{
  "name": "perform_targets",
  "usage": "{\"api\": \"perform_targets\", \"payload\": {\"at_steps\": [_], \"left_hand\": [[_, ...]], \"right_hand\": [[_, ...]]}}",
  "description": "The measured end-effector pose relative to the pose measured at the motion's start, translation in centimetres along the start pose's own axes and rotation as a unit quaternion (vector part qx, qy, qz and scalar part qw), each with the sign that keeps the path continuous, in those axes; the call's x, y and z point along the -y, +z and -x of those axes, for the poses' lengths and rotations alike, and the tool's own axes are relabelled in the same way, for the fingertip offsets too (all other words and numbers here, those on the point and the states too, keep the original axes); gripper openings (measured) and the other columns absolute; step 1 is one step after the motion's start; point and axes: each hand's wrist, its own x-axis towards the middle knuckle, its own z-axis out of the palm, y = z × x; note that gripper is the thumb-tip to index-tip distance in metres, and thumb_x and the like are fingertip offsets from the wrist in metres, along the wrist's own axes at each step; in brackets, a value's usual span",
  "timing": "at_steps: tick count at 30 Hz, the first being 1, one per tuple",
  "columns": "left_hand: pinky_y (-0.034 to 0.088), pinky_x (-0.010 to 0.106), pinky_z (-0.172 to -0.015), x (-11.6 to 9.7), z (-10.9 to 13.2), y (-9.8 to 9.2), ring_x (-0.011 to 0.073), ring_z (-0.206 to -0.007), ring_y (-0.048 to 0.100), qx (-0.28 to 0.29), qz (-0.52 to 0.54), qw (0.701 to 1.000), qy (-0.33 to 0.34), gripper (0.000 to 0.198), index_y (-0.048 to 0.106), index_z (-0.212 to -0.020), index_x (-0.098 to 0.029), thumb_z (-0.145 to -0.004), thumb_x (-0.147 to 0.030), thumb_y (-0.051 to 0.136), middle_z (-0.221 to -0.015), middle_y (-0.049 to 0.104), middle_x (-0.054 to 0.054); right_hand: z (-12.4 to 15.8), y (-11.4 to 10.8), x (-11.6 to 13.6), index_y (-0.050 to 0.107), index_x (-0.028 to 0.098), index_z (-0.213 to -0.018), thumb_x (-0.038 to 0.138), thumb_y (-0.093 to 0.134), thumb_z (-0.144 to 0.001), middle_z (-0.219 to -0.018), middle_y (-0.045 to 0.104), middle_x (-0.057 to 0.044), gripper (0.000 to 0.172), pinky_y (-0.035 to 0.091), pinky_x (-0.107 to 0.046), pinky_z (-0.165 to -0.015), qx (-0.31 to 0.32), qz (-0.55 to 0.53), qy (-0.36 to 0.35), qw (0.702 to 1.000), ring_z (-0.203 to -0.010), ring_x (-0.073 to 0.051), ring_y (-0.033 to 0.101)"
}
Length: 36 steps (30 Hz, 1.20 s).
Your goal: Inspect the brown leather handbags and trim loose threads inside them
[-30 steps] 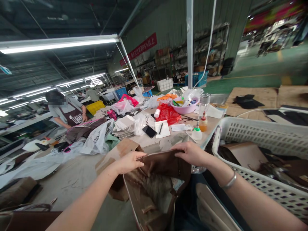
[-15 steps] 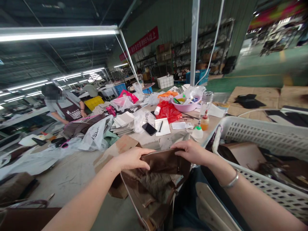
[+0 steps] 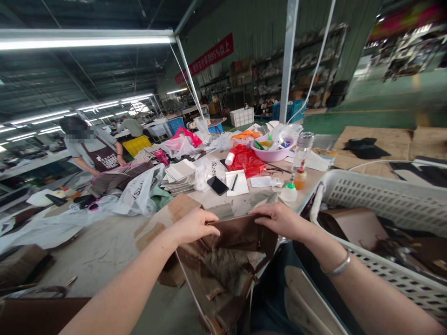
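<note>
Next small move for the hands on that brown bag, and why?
I'd probably free the left hand to smooth the rumpled lining, with the right hand holding the brown bag: both pinch its far edge, and the inside looks creased.

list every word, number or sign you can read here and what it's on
"交付率到95%以上": red banner on the back wall; its first characters are unclear.
Pale lettering on the co-worker's apron: too small to read.
Black letters on the white plastic bag and the clear bag: too creased to read surely.
</note>
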Motion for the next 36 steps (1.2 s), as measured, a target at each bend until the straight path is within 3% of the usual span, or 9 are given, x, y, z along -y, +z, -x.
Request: {"api": "perform_targets", "payload": {"at_steps": [6,9,11,15,19,22,29,33,36], "left_hand": [[0.037,0.02,-0.061,0.3,0.1,0.0,0.0127,-0.063,0.053,-0.019,0.009,1.0,-0.008,0.028,0.072,-0.083,-0.015,-0.078,-0.034,0.053,-0.066,0.064,-0.001],[0.037,0.02,-0.062,0.5,-0.1,0.3,0.0131,-0.063,0.054,-0.037,0.013,0.999,-0.022,0.028,0.073,-0.083,-0.015,-0.077,-0.035,0.054,-0.068,0.066,-0.001],[0.037,0.02,-0.059,0.6,-0.3,0.4,0.0128,-0.06,0.053,-0.042,0.011,0.999,-0.033,0.029,0.073,-0.082,-0.015,-0.077,-0.037,0.054,-0.065,0.065,-0.001],[0.039,0.021,-0.059,0.6,-0.7,0.4,0.014,-0.062,0.056,-0.039,0.014,0.999,-0.032,0.029,0.074,-0.086,-0.017,-0.077,-0.035,0.054,-0.067,0.068,-0.001],[0.044,0.023,-0.081,0.9,0.2,-0.6,0.0192,-0.092,0.061,0.024,0.065,0.998,-0.003,0.039,0.066,-0.109,-0.023,-0.072,-0.033,0.062,-0.102,0.07,-0.001],[0.037,0.025,-0.097,1.4,1.7,-1.6,0.0221,-0.113,0.053,0.044,0.077,0.996,0.009,0.067,0.053,-0.126,-0.027,-0.061,-0.029,0.071,-0.126,0.058,-0.002],[0.042,0.025,-0.09,1.9,3.3,-0.9,0.0193,-0.098,0.061,0.018,0.109,0.994,-0.006,0.035,0.067,-0.109,-0.02,-0.078,-0.025,0.051,-0.108,0.068,0.0],[0.043,0.027,-0.09,1.7,3.7,-0.4,0.0201,-0.097,0.061,0.009,0.15,0.989,-0.014,0.036,0.067,-0.108,-0.02,-0.076,-0.027,0.053,-0.106,0.069,0.002],[0.041,0.027,-0.092,1.8,5.0,-0.7,0.0217,-0.104,0.058,-0.029,0.149,0.988,-0.039,0.054,0.058,-0.122,-0.023,-0.068,-0.03,0.063,-0.118,0.063,0.002]], "right_hand": [[0.3,-0.9,-0.7,0.059,0.02,-0.12,0.034,0.056,-0.084,-0.111,0.066,-0.006,0.038,0.046,-0.028,-0.086,0.064,-0.024,-0.059,0.996,-0.098,-0.019,0.062],[0.9,-1.8,-0.5,0.049,0.018,-0.13,0.052,0.068,-0.069,-0.115,0.064,-0.008,0.071,0.047,-0.031,-0.086,0.086,0.0,-0.039,0.996,-0.101,-0.023,0.06],[1.0,-2.0,0.7,0.043,0.017,-0.134,0.061,0.068,-0.063,-0.12,0.06,-0.012,0.087,0.046,-0.037,-0.088,0.047,0.056,-0.022,0.997,-0.105,-0.027,0.058],[0.0,-0.1,5.1,0.049,0.016,-0.128,0.06,0.053,-0.078,-0.112,0.063,-0.015,0.067,0.046,-0.041,-0.084,-0.04,0.198,-0.009,0.979,-0.101,-0.029,0.059],[-1.7,2.7,7.8,0.064,0.018,-0.095,0.042,0.043,-0.09,-0.083,0.068,-0.007,0.032,0.045,-0.028,-0.066,-0.022,0.247,0.004,0.969,-0.075,-0.02,0.063],[-2.4,3.4,7.4,0.062,0.018,-0.078,0.034,0.039,-0.093,-0.075,0.066,-0.004,0.031,0.041,-0.026,-0.059,-0.019,0.266,0.001,0.964,-0.068,-0.017,0.061],[-2.4,3.1,6.4,0.061,0.019,-0.076,0.034,0.039,-0.092,-0.076,0.065,-0.003,0.031,0.038,-0.025,-0.06,0.001,0.266,-0.049,0.963,-0.068,-0.016,0.059],[-2.1,3.1,6.7,0.061,0.019,-0.076,0.034,0.039,-0.092,-0.076,0.066,-0.005,0.031,0.037,-0.025,-0.059,0.002,0.267,-0.054,0.962,-0.068,-0.015,0.059],[-2.1,3.0,6.4,0.06,0.019,-0.075,0.034,0.039,-0.092,-0.074,0.065,-0.005,0.031,0.037,-0.025,-0.058,-0.013,0.277,-0.042,0.96,-0.066,-0.015,0.058]]}}
